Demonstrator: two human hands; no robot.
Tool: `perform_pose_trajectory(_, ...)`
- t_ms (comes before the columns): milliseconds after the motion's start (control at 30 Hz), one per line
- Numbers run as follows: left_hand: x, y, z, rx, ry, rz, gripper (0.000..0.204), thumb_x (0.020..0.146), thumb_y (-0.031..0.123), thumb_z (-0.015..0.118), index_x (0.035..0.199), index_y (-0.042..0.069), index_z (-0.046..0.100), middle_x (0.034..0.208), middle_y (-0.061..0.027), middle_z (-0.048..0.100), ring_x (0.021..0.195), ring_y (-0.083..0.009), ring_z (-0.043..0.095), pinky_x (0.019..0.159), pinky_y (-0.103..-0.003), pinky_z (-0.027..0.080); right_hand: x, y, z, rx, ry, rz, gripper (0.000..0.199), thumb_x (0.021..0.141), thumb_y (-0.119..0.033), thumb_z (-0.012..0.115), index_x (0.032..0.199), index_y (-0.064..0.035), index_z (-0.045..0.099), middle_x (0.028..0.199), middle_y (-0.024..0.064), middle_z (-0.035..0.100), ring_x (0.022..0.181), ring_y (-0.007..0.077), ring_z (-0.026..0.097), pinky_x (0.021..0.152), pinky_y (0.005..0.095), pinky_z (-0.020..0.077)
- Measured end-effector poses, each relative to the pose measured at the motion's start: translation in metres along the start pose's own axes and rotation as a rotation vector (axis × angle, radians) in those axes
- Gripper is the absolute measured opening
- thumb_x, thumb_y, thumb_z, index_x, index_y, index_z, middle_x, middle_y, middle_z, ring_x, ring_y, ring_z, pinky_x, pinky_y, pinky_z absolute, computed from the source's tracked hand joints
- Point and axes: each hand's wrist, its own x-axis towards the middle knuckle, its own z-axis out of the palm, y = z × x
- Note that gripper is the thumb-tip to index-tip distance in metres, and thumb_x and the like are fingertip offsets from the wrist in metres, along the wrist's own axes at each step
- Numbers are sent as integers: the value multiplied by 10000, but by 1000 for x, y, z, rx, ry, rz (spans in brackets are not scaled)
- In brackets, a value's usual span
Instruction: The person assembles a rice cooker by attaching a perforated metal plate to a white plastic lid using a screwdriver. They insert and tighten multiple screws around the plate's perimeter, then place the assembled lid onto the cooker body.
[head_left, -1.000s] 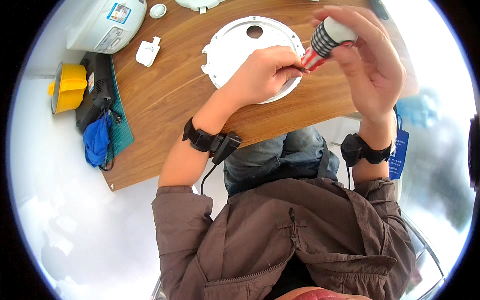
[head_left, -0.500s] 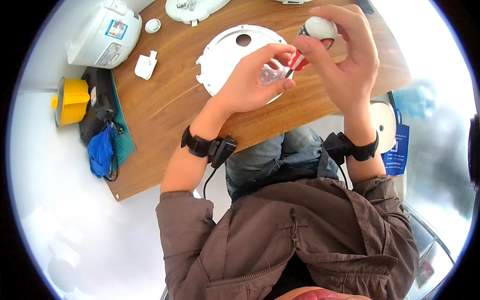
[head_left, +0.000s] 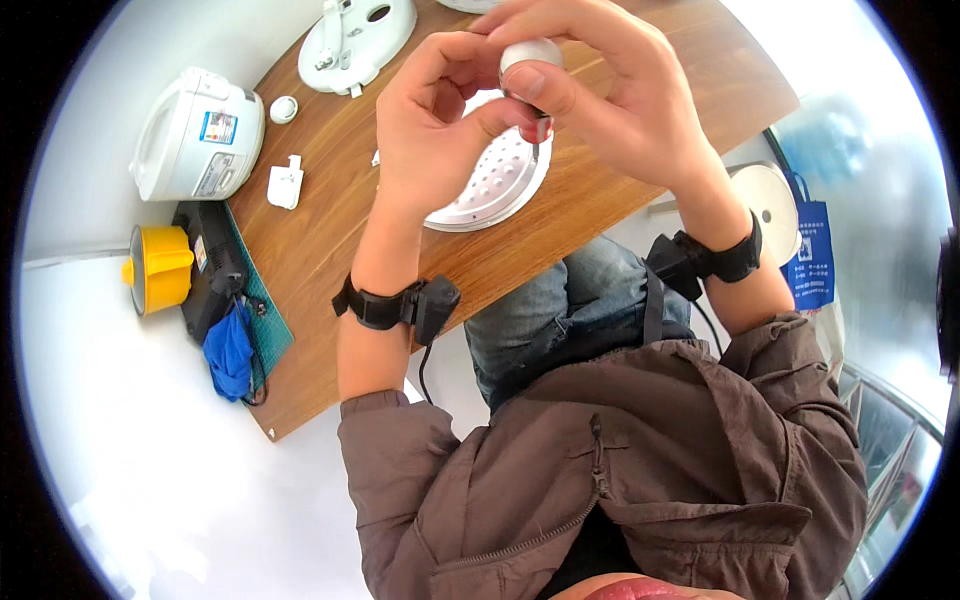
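A screwdriver [head_left: 532,57] with a rounded white handle end, a red-and-white lower part and a thin shaft points downward between my hands. My right hand [head_left: 625,95] is closed around its handle, thumb across the front. My left hand [head_left: 425,130] is curled against its other side, thumb tip by the red part and fingertips near the top of the handle. Beneath them a round white plate [head_left: 490,195] with raised bumps lies on the wooden table; my hands cover much of it. Whether the shaft touches the plate I cannot tell.
Left on the table stand a white rice cooker [head_left: 200,140], a round white cap [head_left: 284,109] and a small white part [head_left: 286,185]. A white lid [head_left: 350,75] lies at the back. Beyond the left edge are a yellow container [head_left: 160,270], a black case [head_left: 215,285] and blue cloth [head_left: 228,355].
Both hands and the screwdriver have shifted up and left in the picture. My left hand has come up from below the tool to its side. The whole view has shifted too.
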Motion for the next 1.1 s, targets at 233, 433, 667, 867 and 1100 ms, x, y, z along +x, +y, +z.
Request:
perform_pose_trajectory(233,0,-7,2,-268,-106,-8,402,1016,257,692,1286,-30,610,1185,-90,685,1150,-203,656,1013,-395,533,-2,13,11,75,-19,-57,263,1010,-164,657,1197,21,668,1198,177,704,1070,282,679,902,386,540)
perform_pose_trajectory(433,9,-21,19,-231,31,13,604,860,95,851,1365,27,527,1193,-77,671,1071,-165,674,930,-312,570,0,19,20,-50,79,-109,270,1014,-177,657,1200,17,679,1105,149,737,986,217,700,826,331,556)
perform_pose_trajectory(667,4,-46,-29,-267,-399,-153,482,948,127,770,1356,23,534,1142,-63,672,1067,-175,662,911,-313,556,-9,20,21,280,0,78,480,1084,-353,541,1288,74,619,1153,146,712,1043,166,658,865,296,543)
perform_pose_trajectory(867,2,-25,3,-238,-102,-159,413,982,147,719,1339,22,555,1161,-61,675,1088,-182,658,935,-325,548,-7,24,26,234,68,36,255,1012,-168,660,1159,40,644,1133,153,723,1022,172,674,867,319,554)
perform_pose_trajectory(1100,1,-21,-1,193,-205,23,399,888,36,788,1263,10,654,1130,-80,722,1027,-173,696,919,-351,587,-4,16,31,169,118,160,161,935,-66,740,1032,17,640,1011,129,756,895,157,708,784,292,573)
